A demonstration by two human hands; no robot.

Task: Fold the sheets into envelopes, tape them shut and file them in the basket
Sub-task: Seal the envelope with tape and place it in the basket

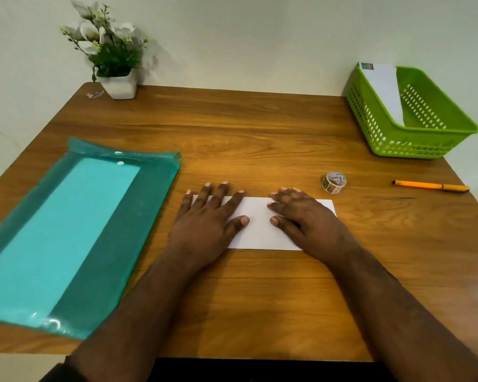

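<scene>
Two flat hands, left (pixel 204 216) and right (pixel 305 219), press a folded sheet (pixel 260 227) beneath them; folder (pixel 75 235) left of them, basket (pixel 414 142) far right, tape (pixel 333 182) just beyond the right hand; uneven pressure could skew the crease.

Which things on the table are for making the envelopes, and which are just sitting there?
For the job: folded sheet under left hand and right hand, tape roll, green basket holding one envelope, teal folder.

Just there: flower pot, orange pen.
</scene>
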